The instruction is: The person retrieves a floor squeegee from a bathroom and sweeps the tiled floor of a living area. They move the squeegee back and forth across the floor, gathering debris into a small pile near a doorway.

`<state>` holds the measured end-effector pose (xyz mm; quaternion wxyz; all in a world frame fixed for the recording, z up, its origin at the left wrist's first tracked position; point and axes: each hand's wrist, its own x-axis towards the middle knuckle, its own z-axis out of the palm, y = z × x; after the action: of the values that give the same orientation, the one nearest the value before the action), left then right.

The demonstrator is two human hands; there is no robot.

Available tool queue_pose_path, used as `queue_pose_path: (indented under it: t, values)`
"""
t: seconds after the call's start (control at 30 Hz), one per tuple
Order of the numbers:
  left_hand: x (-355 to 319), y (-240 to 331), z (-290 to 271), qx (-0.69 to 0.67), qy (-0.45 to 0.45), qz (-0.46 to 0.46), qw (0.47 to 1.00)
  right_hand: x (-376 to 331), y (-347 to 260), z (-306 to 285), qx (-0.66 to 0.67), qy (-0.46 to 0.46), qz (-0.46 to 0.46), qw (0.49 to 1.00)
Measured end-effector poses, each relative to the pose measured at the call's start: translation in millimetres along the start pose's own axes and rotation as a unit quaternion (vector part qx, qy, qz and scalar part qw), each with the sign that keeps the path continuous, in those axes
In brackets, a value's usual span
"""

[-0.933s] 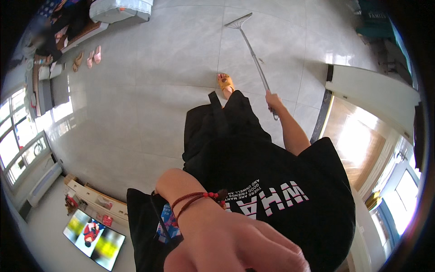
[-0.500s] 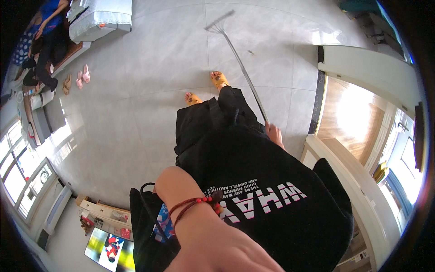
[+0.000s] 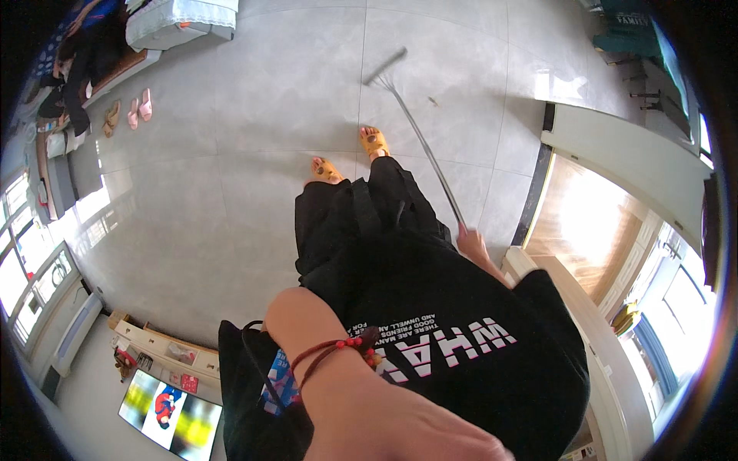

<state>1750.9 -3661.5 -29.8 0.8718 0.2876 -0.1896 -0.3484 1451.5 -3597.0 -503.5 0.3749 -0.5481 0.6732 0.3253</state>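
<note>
Swung further right than half a second ago, with both orange slippers now side by side at the trouser hems. Close under the camera, left hand (image 3: pixel 400 419) raised, red bead bracelet (image 3: pixel 334 355) on the wrist, nothing visibly held, fingers cut off at the edge. Beyond the black shirt, right hand (image 3: pixel 473 242) closed around the thin metal handle of a floor squeegee (image 3: pixel 419 138), head resting on the grey tiled floor (image 3: pixel 231 154). Near it, orange slippers (image 3: pixel 373 142). Farther left, pink sandals (image 3: pixel 138 109) beside a bed (image 3: pixel 181 19). At right, white door frame (image 3: pixel 623 154).
</note>
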Motion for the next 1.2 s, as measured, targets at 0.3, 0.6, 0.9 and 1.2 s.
queue_pose_path:
  t: [0.3, 0.6, 0.9, 1.2]
  values:
    - [52, 45, -50, -0.221, 0.037, -0.083, 0.971, -9, -103, -24, -0.048, 0.156, -0.212, 0.964]
    - [195, 16, -278, 0.371, -0.249, -0.263, 0.855, 15, -533, -108, -0.141, 0.064, -0.198, 0.968]
    - [150, 13, -566, 0.509, 0.192, -0.464, 0.699, 21, -438, -70, -0.116, 0.077, -0.038, 0.99]
    - [115, -87, -519, 0.511, 0.032, -0.51, 0.691, -138, -61, 26, -0.023, 0.087, 0.171, 0.981]
